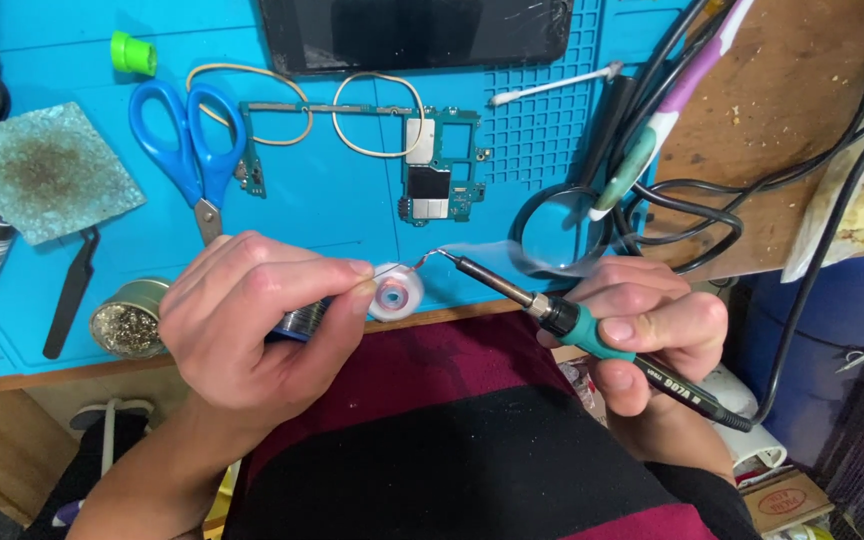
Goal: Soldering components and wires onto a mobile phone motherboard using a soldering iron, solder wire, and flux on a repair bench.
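1 head-worn camera looks steeply down, close over the blue work mat (pixel 342 210) and the person's lap.

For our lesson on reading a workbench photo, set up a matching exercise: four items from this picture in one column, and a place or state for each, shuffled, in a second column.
Things:
1. Soldering iron
2. Scissors
3. Circuit board
4. Black tweezers

Places or states:
A. Lies on the blue mat below the dark phone
B. Held in the right hand
C. Lies beside the round tin of brass wool
D. Blue handles, lying closed left of the board

Pairs: 1-B, 2-D, 3-A, 4-C
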